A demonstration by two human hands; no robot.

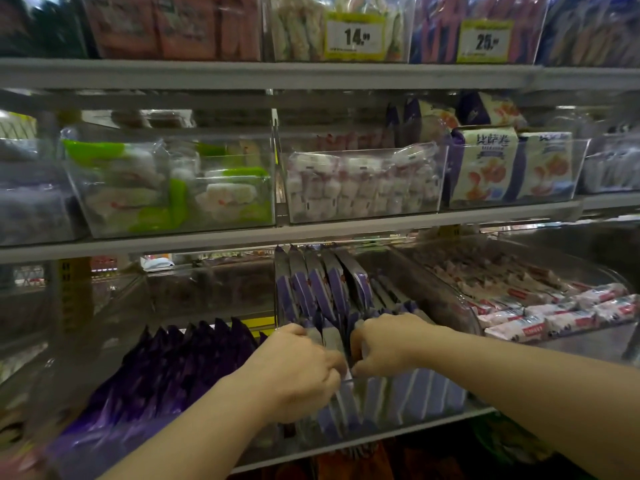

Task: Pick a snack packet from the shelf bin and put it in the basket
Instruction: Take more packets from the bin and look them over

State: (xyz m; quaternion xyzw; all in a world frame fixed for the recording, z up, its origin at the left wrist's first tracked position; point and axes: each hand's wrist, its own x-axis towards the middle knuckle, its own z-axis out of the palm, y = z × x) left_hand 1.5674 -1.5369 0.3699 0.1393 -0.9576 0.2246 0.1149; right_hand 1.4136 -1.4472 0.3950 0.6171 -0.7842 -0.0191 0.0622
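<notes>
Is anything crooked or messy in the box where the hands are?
Yes, a bit. In the clear bin, the purple packets at the back fan out and lean sideways instead of standing in a straight row. The left hand and right hand grip packets at the front. Nothing looks spilled or torn.

Left hand [294, 372] in shot, bare, right hand [384, 344] bare too; left forearm [207, 427] and right forearm [519, 375] both uncovered, skin showing from wrist clear out to the frame edge.
</notes>
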